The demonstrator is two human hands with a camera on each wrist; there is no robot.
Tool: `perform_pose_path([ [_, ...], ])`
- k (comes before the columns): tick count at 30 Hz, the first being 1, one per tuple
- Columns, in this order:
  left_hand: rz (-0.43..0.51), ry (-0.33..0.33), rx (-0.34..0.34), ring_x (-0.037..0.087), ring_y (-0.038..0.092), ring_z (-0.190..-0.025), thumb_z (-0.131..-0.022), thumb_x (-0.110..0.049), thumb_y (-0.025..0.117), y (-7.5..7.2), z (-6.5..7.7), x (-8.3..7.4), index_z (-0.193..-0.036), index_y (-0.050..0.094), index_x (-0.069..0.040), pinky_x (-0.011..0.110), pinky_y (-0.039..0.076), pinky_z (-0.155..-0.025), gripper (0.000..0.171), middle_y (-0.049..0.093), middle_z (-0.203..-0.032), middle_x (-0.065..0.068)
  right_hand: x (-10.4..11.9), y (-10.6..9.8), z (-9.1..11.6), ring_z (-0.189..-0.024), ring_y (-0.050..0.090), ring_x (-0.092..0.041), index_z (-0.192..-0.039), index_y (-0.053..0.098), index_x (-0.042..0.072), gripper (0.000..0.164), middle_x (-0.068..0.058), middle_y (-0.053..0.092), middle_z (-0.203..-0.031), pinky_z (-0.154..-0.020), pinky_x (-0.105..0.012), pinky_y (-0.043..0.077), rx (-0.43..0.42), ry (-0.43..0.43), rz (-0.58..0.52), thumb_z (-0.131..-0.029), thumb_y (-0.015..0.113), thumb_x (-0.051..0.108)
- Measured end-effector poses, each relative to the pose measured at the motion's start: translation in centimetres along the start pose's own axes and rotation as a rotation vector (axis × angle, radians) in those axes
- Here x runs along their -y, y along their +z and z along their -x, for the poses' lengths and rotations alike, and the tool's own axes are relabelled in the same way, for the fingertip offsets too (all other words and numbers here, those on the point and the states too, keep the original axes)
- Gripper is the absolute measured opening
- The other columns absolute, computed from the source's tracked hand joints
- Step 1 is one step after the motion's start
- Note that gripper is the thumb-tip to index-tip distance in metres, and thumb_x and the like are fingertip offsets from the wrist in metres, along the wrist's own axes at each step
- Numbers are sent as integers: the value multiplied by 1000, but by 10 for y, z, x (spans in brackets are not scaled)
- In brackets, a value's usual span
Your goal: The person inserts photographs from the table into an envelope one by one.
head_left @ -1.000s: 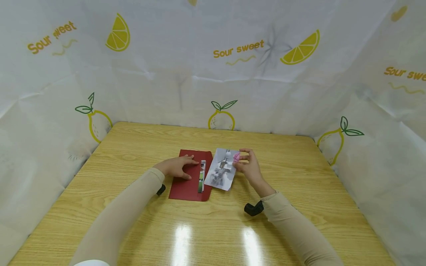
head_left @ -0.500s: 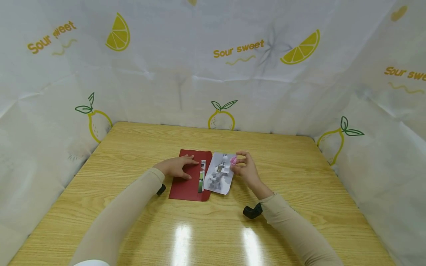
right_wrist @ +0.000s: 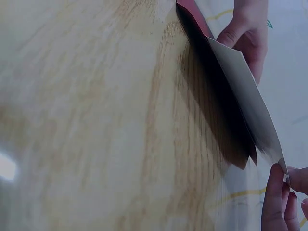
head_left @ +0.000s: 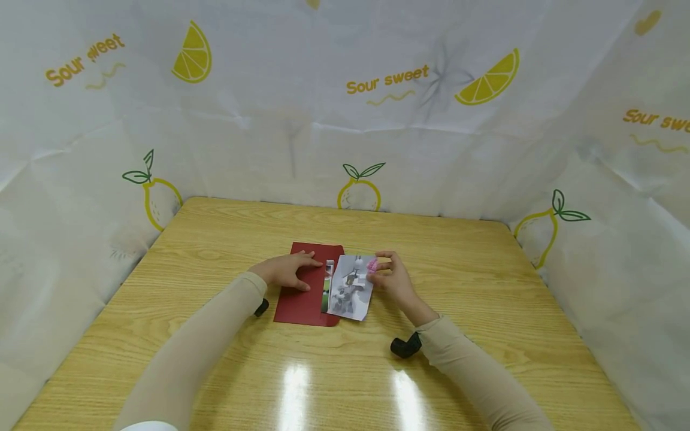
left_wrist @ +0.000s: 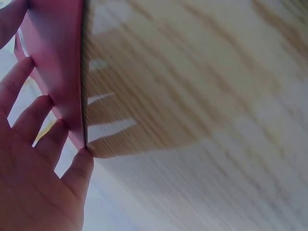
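Observation:
A red envelope [head_left: 302, 306] lies flat on the wooden table in the head view. My left hand [head_left: 283, 270] rests on it with fingers spread; in the left wrist view its fingertips [left_wrist: 58, 126] touch the red surface. A narrow strip of a colourful picture [head_left: 326, 293] shows at the envelope's right side. My right hand [head_left: 397, 281] pinches the right edge of a greyish photo card [head_left: 349, 290] with a pink patch. The card overlaps the envelope's right side and covers part of the strip. In the right wrist view, the card's pale underside [right_wrist: 245, 91] slants above the envelope.
Black wrist devices [head_left: 405, 346] sit under both forearms. Bare wooden table [head_left: 345, 371] surrounds the envelope. White cloth walls [head_left: 259, 137] with lemon prints enclose the back and sides of the table.
My right hand has carried the photo card left and slightly nearer, so its left edge moves over the envelope and the strip. The left hand stays in place.

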State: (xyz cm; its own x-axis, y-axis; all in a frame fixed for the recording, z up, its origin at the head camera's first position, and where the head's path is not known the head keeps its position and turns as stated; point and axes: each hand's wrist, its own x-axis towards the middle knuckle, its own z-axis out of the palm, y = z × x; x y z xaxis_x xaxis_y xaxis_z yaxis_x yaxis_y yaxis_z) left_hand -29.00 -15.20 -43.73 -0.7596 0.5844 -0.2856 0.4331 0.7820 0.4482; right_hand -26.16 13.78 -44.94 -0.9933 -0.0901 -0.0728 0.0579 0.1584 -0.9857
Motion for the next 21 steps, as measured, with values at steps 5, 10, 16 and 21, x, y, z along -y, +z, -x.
perform_pose_path([
  [5,5,-7,3,34,8,-150,-91,-30,67,0,1,-1,-148,42,-17,52,19,-118,64,16,-162,12,-1,4,0,-68,59,-8,-134,43,-1,58,-15,51,-102,-60,-22,54,-1,8,11,-82,66,-14],
  [10,8,-13,-1,34,9,-150,-91,-30,68,0,2,-2,-148,42,-18,52,19,-118,64,17,-162,11,0,7,0,-69,59,-8,-134,43,-1,57,-16,52,-102,-59,-21,53,-2,9,37,-83,66,-13],
  [16,4,-16,1,33,9,-150,-91,-31,68,0,2,-1,-148,42,-18,52,20,-118,64,17,-162,10,0,8,-1,-71,60,-7,-137,43,-4,58,-21,53,-108,-63,-20,54,25,10,44,-84,66,-11],
  [21,8,-13,0,34,9,-150,-91,-31,68,0,2,-1,-148,42,-18,53,20,-118,64,17,-162,11,-1,8,0,-75,62,-9,-142,40,-4,61,-24,53,-112,-68,-25,57,84,14,57,-86,65,-9],
])
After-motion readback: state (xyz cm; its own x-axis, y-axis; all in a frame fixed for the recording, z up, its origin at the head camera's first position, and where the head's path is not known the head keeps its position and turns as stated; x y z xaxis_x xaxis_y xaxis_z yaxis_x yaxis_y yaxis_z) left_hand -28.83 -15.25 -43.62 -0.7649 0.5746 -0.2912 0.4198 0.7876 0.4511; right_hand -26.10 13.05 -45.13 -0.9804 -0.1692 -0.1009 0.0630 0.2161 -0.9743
